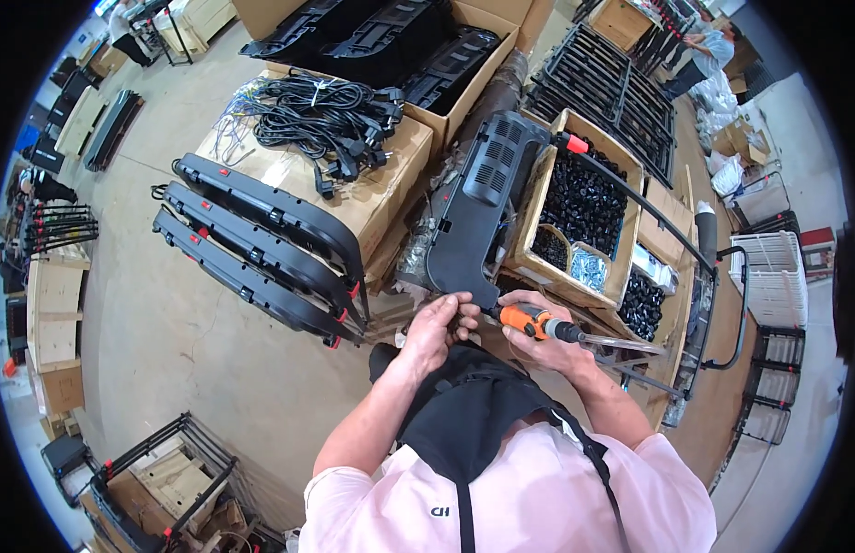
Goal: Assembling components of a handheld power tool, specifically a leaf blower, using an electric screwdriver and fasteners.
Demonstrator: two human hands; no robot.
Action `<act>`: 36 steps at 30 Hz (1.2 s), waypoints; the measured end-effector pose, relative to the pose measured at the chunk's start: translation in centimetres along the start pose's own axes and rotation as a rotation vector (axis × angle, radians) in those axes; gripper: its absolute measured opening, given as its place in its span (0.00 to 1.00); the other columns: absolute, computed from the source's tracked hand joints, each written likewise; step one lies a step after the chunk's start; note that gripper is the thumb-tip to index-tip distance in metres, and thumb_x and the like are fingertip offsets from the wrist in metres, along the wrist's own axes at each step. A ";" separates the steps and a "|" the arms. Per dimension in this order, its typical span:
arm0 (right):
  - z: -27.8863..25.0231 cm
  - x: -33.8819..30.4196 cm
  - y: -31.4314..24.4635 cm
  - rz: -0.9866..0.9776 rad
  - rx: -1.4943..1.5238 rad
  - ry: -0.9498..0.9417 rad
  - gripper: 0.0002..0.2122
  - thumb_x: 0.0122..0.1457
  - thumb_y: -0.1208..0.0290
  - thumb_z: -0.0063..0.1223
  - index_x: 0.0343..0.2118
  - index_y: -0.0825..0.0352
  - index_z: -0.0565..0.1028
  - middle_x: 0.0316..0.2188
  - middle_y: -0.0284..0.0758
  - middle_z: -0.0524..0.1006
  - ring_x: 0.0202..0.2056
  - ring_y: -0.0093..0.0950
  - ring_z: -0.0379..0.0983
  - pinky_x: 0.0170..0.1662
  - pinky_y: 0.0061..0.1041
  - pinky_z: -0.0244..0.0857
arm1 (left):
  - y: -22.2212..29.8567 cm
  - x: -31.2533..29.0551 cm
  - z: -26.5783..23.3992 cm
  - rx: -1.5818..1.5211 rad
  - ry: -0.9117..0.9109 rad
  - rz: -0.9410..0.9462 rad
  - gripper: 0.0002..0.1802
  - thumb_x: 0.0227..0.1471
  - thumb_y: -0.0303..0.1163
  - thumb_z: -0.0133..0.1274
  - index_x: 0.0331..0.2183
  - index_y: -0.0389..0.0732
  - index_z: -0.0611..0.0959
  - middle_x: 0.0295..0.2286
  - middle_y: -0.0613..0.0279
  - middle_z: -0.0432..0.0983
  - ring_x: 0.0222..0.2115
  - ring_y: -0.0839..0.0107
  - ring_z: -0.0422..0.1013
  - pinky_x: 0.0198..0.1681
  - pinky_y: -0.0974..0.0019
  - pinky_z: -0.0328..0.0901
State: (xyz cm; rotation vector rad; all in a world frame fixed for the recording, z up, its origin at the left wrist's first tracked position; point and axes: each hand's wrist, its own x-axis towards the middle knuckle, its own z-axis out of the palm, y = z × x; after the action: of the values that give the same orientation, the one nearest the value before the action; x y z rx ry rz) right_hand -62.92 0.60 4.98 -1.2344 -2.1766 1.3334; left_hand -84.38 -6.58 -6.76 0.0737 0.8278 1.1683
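Observation:
My right hand (pixel 558 353) is wrapped round an orange and black power screwdriver (pixel 525 319). Its front end points left, toward the lower end of a black plastic housing (pixel 468 238) with vent slots. Just left of that tip is my left hand (pixel 440 328), its thumb and fingers pressed together. Whatever they may pinch is too small or hidden to name. The housing lies lengthwise in front of me, its vented part at the far end. Close to its right side stands a divided wooden box (pixel 558 276) holding many small black parts and bluish-silver screws (pixel 589 268).
Several curved black frames (pixel 252 244) lean against a cardboard box (pixel 391 187) at left, with bundled black power cords (pixel 328 120) on top. Behind is an open carton of black covers (pixel 381 37). A bent black tube (pixel 667 221) crosses the wooden box. Other people work far off.

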 end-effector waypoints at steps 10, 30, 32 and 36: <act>-0.7 -1.8 -0.9 -0.053 0.373 0.121 0.23 0.55 0.77 0.65 0.55 0.68 0.71 0.54 0.46 0.78 0.56 0.35 0.76 0.61 0.38 0.70 | -1.9 -1.1 0.7 -0.200 0.091 -0.075 0.13 0.70 0.38 0.52 0.46 0.40 0.84 0.33 0.69 0.79 0.29 0.77 0.73 0.31 0.73 0.68; 0.3 -0.9 -0.2 -0.119 0.321 0.036 0.24 0.58 0.79 0.64 0.57 0.67 0.69 0.55 0.47 0.77 0.59 0.37 0.73 0.64 0.40 0.67 | -2.4 0.5 0.6 -0.331 0.046 -0.148 0.12 0.71 0.39 0.50 0.46 0.41 0.80 0.31 0.69 0.75 0.28 0.77 0.69 0.30 0.73 0.66; 0.6 -0.8 -0.2 -0.113 0.344 0.073 0.24 0.57 0.79 0.65 0.57 0.67 0.69 0.55 0.47 0.77 0.59 0.37 0.74 0.63 0.39 0.68 | -2.4 0.5 0.7 -0.344 0.038 -0.157 0.12 0.71 0.39 0.50 0.46 0.41 0.80 0.31 0.69 0.75 0.28 0.77 0.68 0.30 0.72 0.66; 1.2 0.0 -0.2 -0.116 0.338 0.085 0.24 0.58 0.78 0.65 0.57 0.67 0.69 0.54 0.46 0.78 0.58 0.36 0.74 0.63 0.39 0.68 | -2.3 0.2 1.0 -0.491 0.018 -0.143 0.13 0.71 0.39 0.49 0.46 0.40 0.80 0.31 0.67 0.75 0.29 0.76 0.69 0.31 0.71 0.67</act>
State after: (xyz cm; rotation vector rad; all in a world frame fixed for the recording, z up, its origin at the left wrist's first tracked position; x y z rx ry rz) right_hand -63.76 -0.11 4.55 -0.9999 -1.8385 1.4941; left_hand -81.92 -6.99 -7.20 -0.3947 0.5336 1.2078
